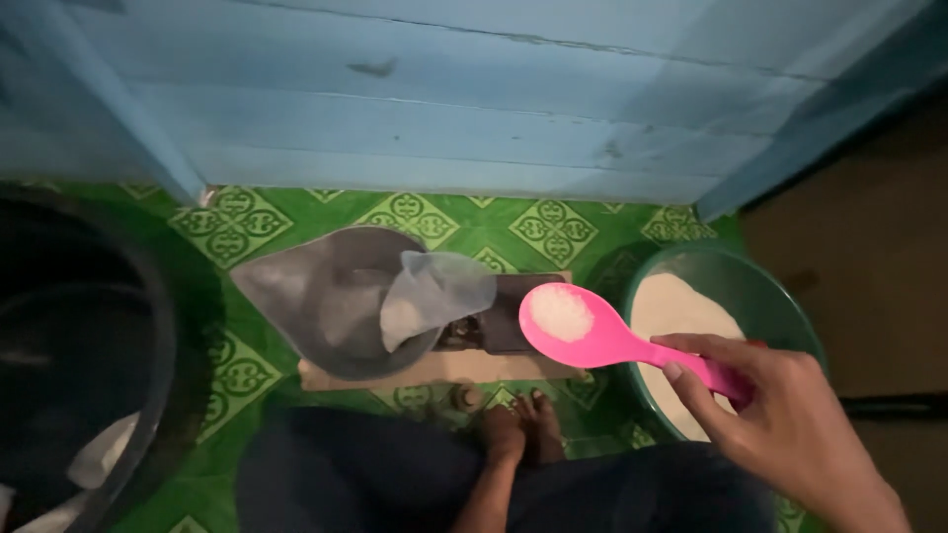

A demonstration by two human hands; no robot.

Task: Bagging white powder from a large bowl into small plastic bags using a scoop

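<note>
- Your right hand (pixel 790 424) enters from the lower right corner of the head view. Its fingers are curled around the handle of a pink plastic spoon (pixel 592 336), with the thumb laid along the top of the handle.
- The spoon is held level above the floor (pixel 553 232). Its round bowl points left and carries a small heap of white grains (pixel 561 314).
- The spoon bowl hovers between the grey bowl (pixel 346 316) on the left and the green basin (pixel 731 326) on the right, just beside the basin's left rim.
- The green basin stands on the floor at the right and holds a bed of the same white grains. Your right hand is directly over its near edge.
- The grey bowl rests on a flat scale-like platform (pixel 513 341) at the centre of the floor, close to the blue plank wall (pixel 444 99).
- A clear plastic bag (pixel 425 296), thin and unmarked, stands open inside the grey bowl, its mouth turned toward the spoon. The bag is near the spoon bowl but not touching it.
- A large dark tub (pixel 79 355) occupies the left edge of the floor, well apart from the spoon.
- Your left hand is outside the view, so its state cannot be told.
- The floor covering is green with a repeating pale diamond pattern. Your bare feet (pixel 518 429) rest on it just below the platform.
</note>
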